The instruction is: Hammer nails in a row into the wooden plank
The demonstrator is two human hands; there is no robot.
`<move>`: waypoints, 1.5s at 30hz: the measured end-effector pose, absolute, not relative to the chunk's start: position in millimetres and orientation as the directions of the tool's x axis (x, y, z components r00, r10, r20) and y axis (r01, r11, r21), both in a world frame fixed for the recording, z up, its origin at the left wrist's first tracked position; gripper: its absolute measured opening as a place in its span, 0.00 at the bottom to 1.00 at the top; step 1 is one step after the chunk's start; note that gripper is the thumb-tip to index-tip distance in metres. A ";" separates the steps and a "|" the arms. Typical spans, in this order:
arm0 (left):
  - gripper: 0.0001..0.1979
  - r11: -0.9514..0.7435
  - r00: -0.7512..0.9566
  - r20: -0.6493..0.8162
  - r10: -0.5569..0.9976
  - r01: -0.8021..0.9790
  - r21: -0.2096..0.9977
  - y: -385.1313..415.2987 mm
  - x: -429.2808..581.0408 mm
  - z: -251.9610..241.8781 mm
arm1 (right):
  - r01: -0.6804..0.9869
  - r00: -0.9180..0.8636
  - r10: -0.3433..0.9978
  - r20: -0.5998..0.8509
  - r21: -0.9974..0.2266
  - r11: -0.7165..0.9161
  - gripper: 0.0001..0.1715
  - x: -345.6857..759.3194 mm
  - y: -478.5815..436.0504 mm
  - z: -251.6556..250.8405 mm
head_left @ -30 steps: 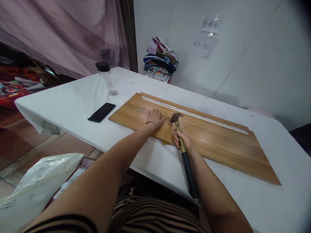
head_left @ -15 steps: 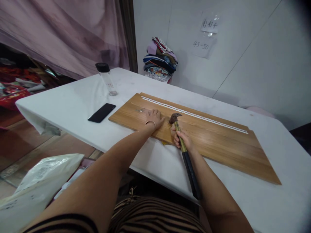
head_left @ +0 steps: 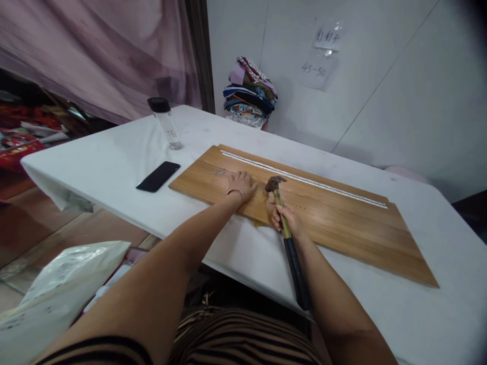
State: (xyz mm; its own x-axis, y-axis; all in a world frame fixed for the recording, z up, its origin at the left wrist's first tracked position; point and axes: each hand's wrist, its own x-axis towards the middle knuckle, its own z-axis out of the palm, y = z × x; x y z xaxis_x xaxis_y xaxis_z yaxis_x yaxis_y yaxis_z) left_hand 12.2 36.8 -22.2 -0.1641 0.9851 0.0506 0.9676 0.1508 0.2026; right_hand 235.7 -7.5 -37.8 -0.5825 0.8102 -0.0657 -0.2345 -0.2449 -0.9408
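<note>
My right hand [head_left: 284, 217] is wrapped round the yellow shaft of a claw hammer [head_left: 297, 271], well above its black grip. The rusty hammer head sits low over a long brown wooden board [head_left: 342, 223]; whether it touches the wood I cannot tell. My left hand [head_left: 242, 185] lies flat on the board with fingers spread, left of the hammer head. Several nails [head_left: 218, 172] lie loose beyond that hand's fingertips. A row of small dark dots marks the board right of the hammer. Two white strips [head_left: 304, 180] run along the board's far side.
The board rests on a white-covered table [head_left: 110, 147]. A black phone [head_left: 158, 176] and a clear bottle [head_left: 169, 129] with a black lid stand to the left. Folded clothes [head_left: 250, 94] are stacked by the wall. A white plastic bag [head_left: 68, 284] is at lower left.
The view has shifted very slightly. Both hands and the hammer keep practically the same places on and over the board.
</note>
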 end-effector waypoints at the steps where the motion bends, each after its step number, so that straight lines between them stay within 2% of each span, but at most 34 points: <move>1: 0.28 0.152 -0.165 0.048 0.985 0.967 0.204 36.5 12.5 -21.5 | -0.236 -0.579 0.813 -0.065 -0.941 -0.244 0.29 235.7 -7.6 -37.7; 16: 0.27 0.148 -0.163 0.051 0.985 0.964 0.219 38.8 10.4 -26.6 | -0.210 -0.593 0.801 -0.085 -0.944 -0.256 0.28 236.0 -7.8 -34.5; 25: 0.27 0.152 -0.165 0.048 0.985 0.966 0.211 36.9 12.1 -22.9 | -0.208 -0.584 0.807 -0.092 -0.943 -0.259 0.32 234.5 -10.3 -28.9; 38: 0.27 0.160 -0.171 0.035 0.985 0.963 0.216 35.8 13.1 -19.5 | -0.205 -0.586 0.805 -0.099 -0.942 -0.265 0.28 235.4 -8.8 -32.6; 45: 0.28 0.153 -0.168 0.053 0.984 0.965 0.215 38.2 12.0 -24.5 | -0.217 -0.575 0.813 -0.088 -0.942 -0.256 0.31 234.8 -9.7 -30.7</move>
